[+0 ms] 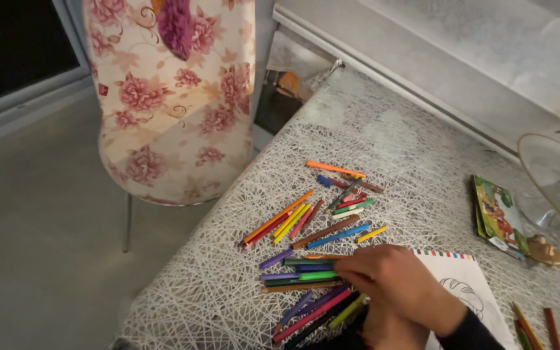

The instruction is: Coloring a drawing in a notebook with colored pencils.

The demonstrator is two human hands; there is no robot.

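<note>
At the lower centre of the head view, we see our right hand (390, 279) curled over a bunch of coloured pencils (312, 275), fingers hiding its grip. Our left hand (384, 327) is mostly covered beneath it, so we cannot tell its state. A colouring page (468, 285) is cut off. White web-patterned tablecloth (384, 136), floral chair cover (170, 97) upper left.

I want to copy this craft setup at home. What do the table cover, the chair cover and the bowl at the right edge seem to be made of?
Table cover: probably vinyl or plastic, a white web of criss-crossed threads with a slight sheen. Chair cover: soft printed fabric, pink flowers on cream, draping in folds. Bowl: looks like clear glass, see-through with a glinting rim.
</note>
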